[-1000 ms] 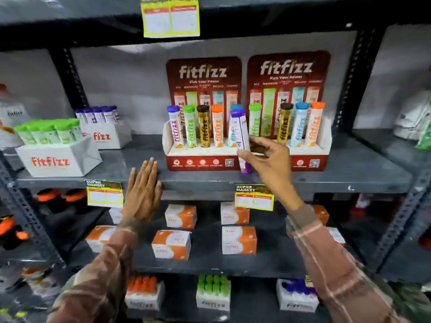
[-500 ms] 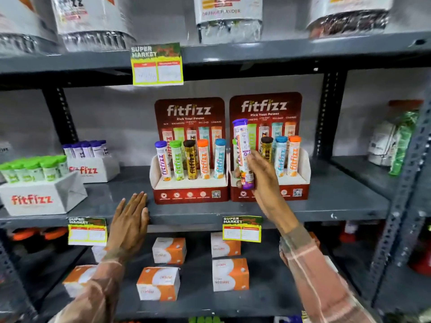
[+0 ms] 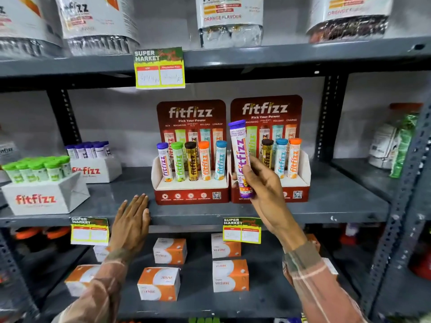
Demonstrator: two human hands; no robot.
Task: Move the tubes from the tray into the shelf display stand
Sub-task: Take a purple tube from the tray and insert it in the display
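Nearest the camera, two checked pinkish sleeves reach up toward a grey metal shelf [image 3: 338, 207]. The left hand [image 3: 131, 220] lies flat on the shelf's front edge, fingers straight, released and together, gripping nothing. Just below its wrist, on the lower shelf, sit orange-and-white cardboard boxes [image 3: 159, 283].

The right hand [image 3: 262, 183] is raised higher, its fingers clenched around the lower half of a white purple-capped fitfizz tube [image 3: 240, 157]. The tube stands nearly upright with its cap uppermost, and its purple bottom end shows just under the thumb. It is held in front of the left end of the right-hand red cardboard display stand [image 3: 300, 178]; whether its base touches the stand cannot be told.

Beyond the fingertips, that stand holds a brown-capped, a blue-capped and an orange-capped tube upright. Left of the held tube, touching its neighbour, the left-hand red display stand [image 3: 191, 194] carries five upright tubes capped purple, green, brown, orange and blue.

Far to the left of the flat hand, a white fitfizz tray of green-capped tubes [image 3: 44, 199] sits on the same shelf, with a second white tray of purple-capped tubes [image 3: 98, 169] behind it.
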